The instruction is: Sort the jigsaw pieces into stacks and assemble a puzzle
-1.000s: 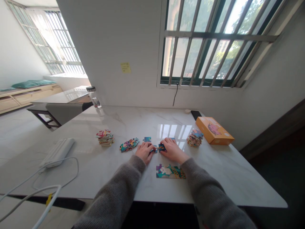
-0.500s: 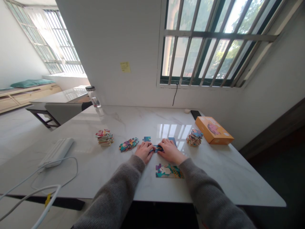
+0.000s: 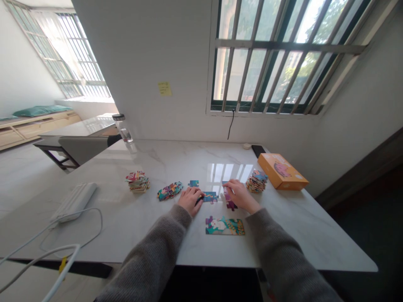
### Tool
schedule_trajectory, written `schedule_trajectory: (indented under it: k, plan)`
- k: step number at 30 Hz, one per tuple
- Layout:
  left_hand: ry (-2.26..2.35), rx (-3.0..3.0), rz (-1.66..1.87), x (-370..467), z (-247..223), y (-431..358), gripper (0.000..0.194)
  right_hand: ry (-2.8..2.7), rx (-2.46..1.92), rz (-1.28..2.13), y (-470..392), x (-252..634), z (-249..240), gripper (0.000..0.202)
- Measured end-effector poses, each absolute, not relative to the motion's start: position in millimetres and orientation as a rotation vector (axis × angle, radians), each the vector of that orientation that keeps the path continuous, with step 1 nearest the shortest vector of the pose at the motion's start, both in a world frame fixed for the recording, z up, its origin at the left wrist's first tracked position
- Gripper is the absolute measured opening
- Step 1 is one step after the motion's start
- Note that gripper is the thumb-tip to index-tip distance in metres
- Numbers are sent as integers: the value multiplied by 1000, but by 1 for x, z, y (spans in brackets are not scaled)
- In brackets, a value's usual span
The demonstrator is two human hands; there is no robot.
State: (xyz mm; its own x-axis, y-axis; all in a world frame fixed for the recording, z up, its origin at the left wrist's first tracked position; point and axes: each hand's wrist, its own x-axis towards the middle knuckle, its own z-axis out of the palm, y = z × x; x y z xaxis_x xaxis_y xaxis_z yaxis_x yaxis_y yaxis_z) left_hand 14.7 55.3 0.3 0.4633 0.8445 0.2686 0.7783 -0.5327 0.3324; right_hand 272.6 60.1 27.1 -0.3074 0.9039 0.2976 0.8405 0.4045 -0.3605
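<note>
My left hand (image 3: 190,200) rests on the table with curled fingers closed at the left end of a blue strip of jigsaw puzzle pieces (image 3: 211,196). My right hand (image 3: 242,195) pinches the side of an upright purple and blue puzzle strip (image 3: 227,199), which it partly covers. Nearer me lies a joined puzzle section (image 3: 224,225) with a white rabbit. Just beyond my left hand is a small blue puzzle piece (image 3: 194,183).
Loose puzzle pieces (image 3: 170,191) lie in a spread heap to the left. One stack of pieces (image 3: 137,182) stands further left, another stack (image 3: 257,181) at right beside an orange box (image 3: 282,171). A white power strip (image 3: 77,201) with cables sits at far left.
My right hand has left the blue strip and moved right to the upright purple strip. The blue strip and the rabbit section show more fully. My left hand stays put.
</note>
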Motion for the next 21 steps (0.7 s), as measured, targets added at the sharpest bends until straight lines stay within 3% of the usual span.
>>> schedule_trajectory:
  k: [8,21]
  plan:
    - [1278,2572,649,17,12,61,27,-2238,-1442,223,44,293,10,26]
    - [1104,2783,150,41,20,99,20,-2221,-1425,176,43,292,8,26]
